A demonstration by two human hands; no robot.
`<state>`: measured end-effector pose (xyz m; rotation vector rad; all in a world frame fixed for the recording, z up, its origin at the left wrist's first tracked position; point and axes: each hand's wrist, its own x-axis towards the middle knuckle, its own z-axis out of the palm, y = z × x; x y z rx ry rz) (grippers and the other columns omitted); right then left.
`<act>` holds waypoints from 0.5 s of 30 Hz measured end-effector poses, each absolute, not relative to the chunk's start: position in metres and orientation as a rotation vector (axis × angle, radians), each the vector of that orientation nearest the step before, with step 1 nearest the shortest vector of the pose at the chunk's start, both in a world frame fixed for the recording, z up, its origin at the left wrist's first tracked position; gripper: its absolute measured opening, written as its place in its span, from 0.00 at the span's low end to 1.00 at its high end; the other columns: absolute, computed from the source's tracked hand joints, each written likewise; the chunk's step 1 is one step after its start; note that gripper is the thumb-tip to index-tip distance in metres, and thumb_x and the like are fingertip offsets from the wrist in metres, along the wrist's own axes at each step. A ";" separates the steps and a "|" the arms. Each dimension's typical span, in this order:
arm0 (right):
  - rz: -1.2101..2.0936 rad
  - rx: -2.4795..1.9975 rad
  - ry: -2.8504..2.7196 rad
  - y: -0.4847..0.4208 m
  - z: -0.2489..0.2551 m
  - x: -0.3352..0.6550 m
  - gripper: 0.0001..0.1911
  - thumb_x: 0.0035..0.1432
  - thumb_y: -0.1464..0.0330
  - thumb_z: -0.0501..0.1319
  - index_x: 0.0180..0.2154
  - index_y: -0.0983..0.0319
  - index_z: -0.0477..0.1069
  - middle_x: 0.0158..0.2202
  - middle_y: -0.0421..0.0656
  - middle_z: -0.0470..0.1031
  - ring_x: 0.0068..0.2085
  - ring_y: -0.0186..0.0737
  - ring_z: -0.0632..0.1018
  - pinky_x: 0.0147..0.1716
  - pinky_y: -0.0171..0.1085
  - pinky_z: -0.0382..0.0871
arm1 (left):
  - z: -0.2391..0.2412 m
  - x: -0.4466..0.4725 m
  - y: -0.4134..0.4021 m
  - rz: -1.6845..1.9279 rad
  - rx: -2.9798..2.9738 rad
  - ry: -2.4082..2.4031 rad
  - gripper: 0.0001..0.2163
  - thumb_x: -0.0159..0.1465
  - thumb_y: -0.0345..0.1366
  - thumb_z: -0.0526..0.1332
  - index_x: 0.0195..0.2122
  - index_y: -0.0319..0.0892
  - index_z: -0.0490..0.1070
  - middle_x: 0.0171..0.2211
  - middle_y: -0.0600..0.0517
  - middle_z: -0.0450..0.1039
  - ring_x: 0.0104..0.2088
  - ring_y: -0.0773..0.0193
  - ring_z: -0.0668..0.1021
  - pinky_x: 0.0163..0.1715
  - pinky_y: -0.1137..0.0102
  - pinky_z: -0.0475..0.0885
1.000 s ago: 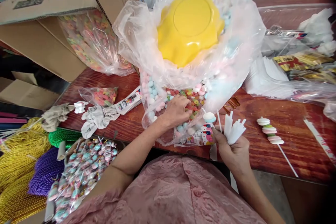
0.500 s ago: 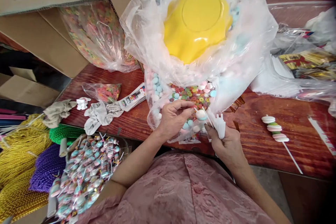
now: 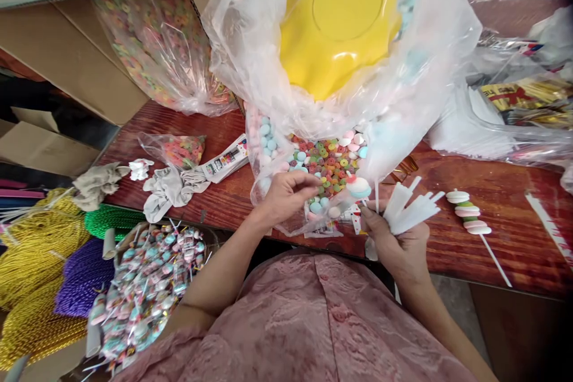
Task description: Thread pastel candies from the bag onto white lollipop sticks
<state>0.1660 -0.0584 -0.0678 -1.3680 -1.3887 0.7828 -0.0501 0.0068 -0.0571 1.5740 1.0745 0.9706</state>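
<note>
My right hand (image 3: 398,239) grips a fanned bundle of white lollipop sticks (image 3: 412,206). At its fingertips is a stick carrying a blue-and-white marshmallow (image 3: 359,188) with a red gummy ring (image 3: 351,178) at the tip. My left hand (image 3: 290,194) hovers at the left of the loose gummy rings (image 3: 331,161), fingers bent, thumb slightly apart, nothing visible in them. Pink, white and blue marshmallows (image 3: 268,143) lie around the rings in a clear plastic bag (image 3: 242,42). A finished-looking candy skewer (image 3: 468,213) rests on the table to the right.
An upturned yellow bowl (image 3: 340,18) sits on the bag. Beside it are a cardboard box (image 3: 85,59) with bagged gummy rings, a small candy bag (image 3: 183,149), grey gloves (image 3: 165,194) and packaging (image 3: 505,95). Wrapped skewers (image 3: 147,286) fill a container below left, next to cord bundles (image 3: 40,262).
A red gummy ring now sits on the stick tip with the marshmallow. My left hand has drawn away to the left. The sticks in my right hand have tilted and fanned out.
</note>
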 end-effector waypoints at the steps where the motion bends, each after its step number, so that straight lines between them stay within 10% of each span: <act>1: 0.790 -1.368 -1.384 -0.058 -0.070 0.168 0.09 0.62 0.63 0.64 0.30 0.60 0.76 0.22 0.38 0.72 0.23 0.36 0.70 0.26 0.36 0.67 | -0.062 -0.054 0.006 0.840 1.761 1.122 0.06 0.61 0.31 0.64 0.36 0.41 0.81 0.32 0.49 0.79 0.33 0.63 0.79 0.39 0.68 0.76; 6: 0.778 -1.323 -1.592 -0.063 -0.078 0.171 0.13 0.63 0.65 0.62 0.26 0.59 0.72 0.22 0.38 0.71 0.23 0.35 0.70 0.25 0.35 0.65 | -0.085 -0.060 0.005 0.431 2.226 1.247 0.13 0.62 0.27 0.59 0.43 0.42 0.81 0.41 0.44 0.79 0.41 0.59 0.79 0.44 0.65 0.75; 15: 0.747 -1.233 -1.828 -0.069 -0.068 0.167 0.15 0.66 0.69 0.58 0.25 0.60 0.65 0.21 0.36 0.64 0.22 0.32 0.64 0.24 0.33 0.60 | -0.054 -0.049 -0.005 1.008 1.063 1.022 0.11 0.54 0.41 0.73 0.34 0.39 0.83 0.31 0.49 0.81 0.26 0.65 0.79 0.28 0.70 0.76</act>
